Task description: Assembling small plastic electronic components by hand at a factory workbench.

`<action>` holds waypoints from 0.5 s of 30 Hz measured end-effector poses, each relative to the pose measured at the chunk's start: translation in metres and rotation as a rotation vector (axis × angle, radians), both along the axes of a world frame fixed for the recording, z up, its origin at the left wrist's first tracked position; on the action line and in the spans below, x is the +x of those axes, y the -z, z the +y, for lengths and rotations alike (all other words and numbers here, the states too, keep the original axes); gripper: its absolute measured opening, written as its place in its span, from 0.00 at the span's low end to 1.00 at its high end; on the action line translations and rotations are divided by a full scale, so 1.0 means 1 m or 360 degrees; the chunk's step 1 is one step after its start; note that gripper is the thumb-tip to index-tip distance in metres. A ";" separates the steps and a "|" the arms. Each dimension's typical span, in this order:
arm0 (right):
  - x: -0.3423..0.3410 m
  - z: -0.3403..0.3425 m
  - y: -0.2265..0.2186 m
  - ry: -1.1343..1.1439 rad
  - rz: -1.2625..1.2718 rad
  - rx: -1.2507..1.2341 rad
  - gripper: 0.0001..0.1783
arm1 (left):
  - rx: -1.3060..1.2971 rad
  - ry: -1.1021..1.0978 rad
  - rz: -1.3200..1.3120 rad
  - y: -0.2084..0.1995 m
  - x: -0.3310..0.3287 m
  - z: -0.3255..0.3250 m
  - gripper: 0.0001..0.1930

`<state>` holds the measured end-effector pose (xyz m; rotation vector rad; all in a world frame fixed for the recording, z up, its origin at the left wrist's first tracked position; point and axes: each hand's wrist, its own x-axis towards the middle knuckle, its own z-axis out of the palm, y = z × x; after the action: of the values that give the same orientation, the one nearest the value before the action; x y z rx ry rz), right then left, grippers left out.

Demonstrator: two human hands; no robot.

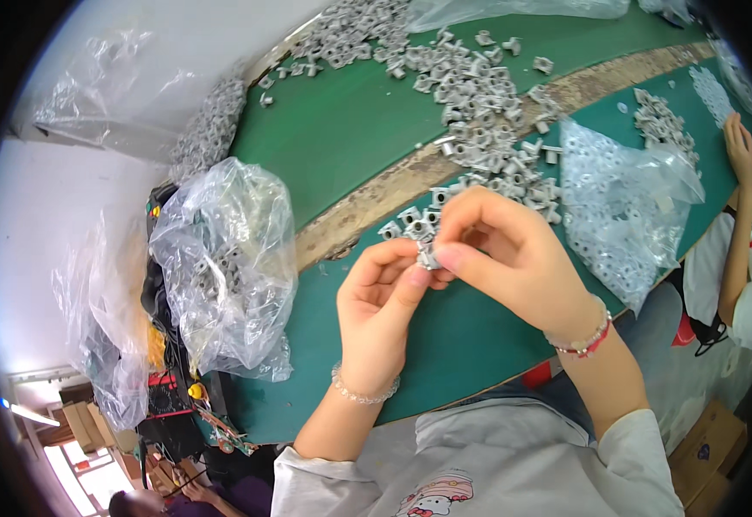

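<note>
Between my two hands, over the green tabletop (pixel 341 349), is a small grey metal fitting (pixel 427 255). My left hand (pixel 383 302) pinches it from the left with thumb and fingertips. From above and the right, the thumb and bent forefinger of my right hand (pixel 505 254) close on the same piece. My fingers cover part of it, so its full shape is hidden. Just beyond my fingertips, several loose fittings of the same kind (pixel 410 222) lie at the near end of a large pile (pixel 483 108).
A clear bag of small pale parts (pixel 617 202) lies right of the pile. Another plastic bag (pixel 225 267), holding grey fittings, stands at left. A worn wooden strip (pixel 376 194) crosses the table. At far right, another person's hand (pixel 740 151) rests near a smaller heap (pixel 664 121).
</note>
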<state>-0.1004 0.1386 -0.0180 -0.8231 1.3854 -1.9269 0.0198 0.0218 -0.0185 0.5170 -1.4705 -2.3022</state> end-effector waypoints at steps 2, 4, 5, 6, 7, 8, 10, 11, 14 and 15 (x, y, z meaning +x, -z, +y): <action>0.003 -0.002 0.002 -0.0052 0.0009 -0.0019 0.03 | 0.0089 0.0010 0.0031 -0.002 0.001 -0.002 0.11; 0.006 -0.003 0.002 -0.0097 -0.0306 -0.0118 0.04 | 0.0213 0.0089 0.0089 0.002 0.003 -0.005 0.11; 0.006 -0.003 0.003 -0.0104 -0.0309 -0.0131 0.05 | 0.0223 0.0084 0.0087 0.003 0.003 -0.006 0.11; 0.006 -0.004 0.005 -0.0106 -0.0312 -0.0120 0.05 | 0.0203 0.0081 0.0104 0.005 0.002 -0.007 0.11; 0.006 -0.004 0.006 -0.0094 -0.0322 -0.0127 0.05 | 0.0183 0.0080 0.0120 0.006 0.002 -0.007 0.11; 0.006 -0.004 0.008 -0.0081 -0.0335 -0.0136 0.06 | 0.0191 0.0080 0.0115 0.006 0.002 -0.008 0.11; 0.006 -0.004 0.009 -0.0088 -0.0324 -0.0159 0.06 | -0.0294 0.0008 0.0093 0.004 0.003 -0.009 0.11; 0.006 -0.003 0.009 -0.0098 -0.0307 -0.0191 0.07 | -0.0247 0.0020 0.0115 0.004 0.003 -0.010 0.10; 0.006 -0.002 0.010 -0.0124 -0.0265 -0.0198 0.09 | -0.0167 0.0058 0.0104 0.004 0.004 -0.010 0.10; 0.006 -0.001 0.009 -0.0120 -0.0269 -0.0197 0.09 | -0.0165 0.0062 0.0100 0.005 0.004 -0.010 0.10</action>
<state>-0.0945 0.1380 -0.0271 -0.7395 1.1300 -1.9899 0.0234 0.0119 -0.0239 0.3864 -1.5730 -2.2359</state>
